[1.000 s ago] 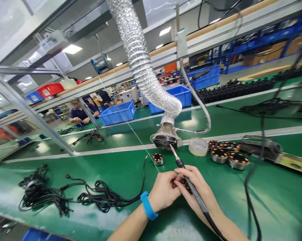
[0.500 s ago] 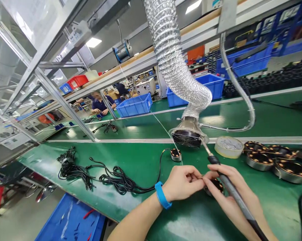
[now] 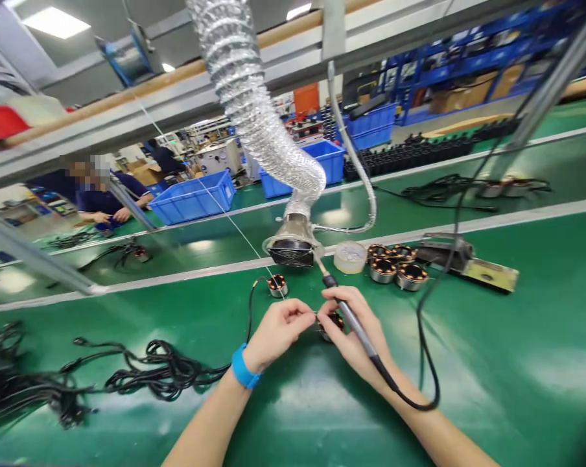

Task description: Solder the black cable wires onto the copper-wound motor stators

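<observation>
My right hand (image 3: 354,331) holds a soldering iron (image 3: 346,311), its tip pointing up and away toward the fume extractor (image 3: 290,246). Its fingers also rest on a small motor stator (image 3: 332,322) with copper windings lying on the green mat. My left hand (image 3: 278,331), wearing a blue wristband (image 3: 243,368), pinches a thin wire at that stator. A second stator (image 3: 277,285) with a black cable attached sits just beyond the hands.
Several stators (image 3: 393,266) and a round clear tub (image 3: 350,257) lie behind the hands, with a metal fixture (image 3: 463,259) to the right. Black cable bundles (image 3: 79,383) sprawl at left. Blue bins (image 3: 193,198) and a seated co-worker (image 3: 103,191) are beyond the belt.
The view swung back and forth; my hands stayed together over the stator, the soldering iron still in my right hand.
</observation>
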Available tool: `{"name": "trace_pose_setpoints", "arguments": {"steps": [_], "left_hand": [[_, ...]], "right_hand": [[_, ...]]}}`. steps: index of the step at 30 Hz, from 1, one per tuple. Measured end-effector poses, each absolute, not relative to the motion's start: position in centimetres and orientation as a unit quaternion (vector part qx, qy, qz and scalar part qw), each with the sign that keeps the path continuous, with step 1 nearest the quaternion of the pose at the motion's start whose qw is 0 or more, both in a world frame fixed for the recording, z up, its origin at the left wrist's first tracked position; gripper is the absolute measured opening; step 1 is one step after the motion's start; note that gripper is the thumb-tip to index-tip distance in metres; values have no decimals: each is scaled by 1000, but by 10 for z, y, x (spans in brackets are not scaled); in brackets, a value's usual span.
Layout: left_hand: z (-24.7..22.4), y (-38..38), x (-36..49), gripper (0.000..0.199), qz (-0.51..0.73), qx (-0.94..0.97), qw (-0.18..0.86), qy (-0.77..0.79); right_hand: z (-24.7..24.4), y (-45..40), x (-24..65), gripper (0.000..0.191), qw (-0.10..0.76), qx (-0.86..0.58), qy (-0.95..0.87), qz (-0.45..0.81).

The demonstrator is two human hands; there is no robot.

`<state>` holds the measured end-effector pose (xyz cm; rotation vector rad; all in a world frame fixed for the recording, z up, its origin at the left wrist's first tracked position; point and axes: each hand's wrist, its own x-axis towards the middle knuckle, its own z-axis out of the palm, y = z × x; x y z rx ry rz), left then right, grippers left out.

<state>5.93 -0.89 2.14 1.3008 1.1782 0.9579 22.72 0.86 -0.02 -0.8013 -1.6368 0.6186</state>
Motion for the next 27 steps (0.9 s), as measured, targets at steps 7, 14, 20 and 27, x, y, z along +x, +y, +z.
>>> {"name": "trace_pose_setpoints", "arguments": {"steps": [7,14,20,27], "left_hand": [[13,-6,63,26,441,489,541,524],[5,1,64,19,442,459,526,563],[1,2,67,20,433,452,532,571],[-2,4,67,25,441,448,533,567]], "right_hand": [[-9,5,226,28,554,-335,-703,295],[-4,5,234,20,593,-410,-633,283],[-9,1,240,25,646,-405,-600,244],[-7,-3,241,28,639,-360,-640,228]]}}
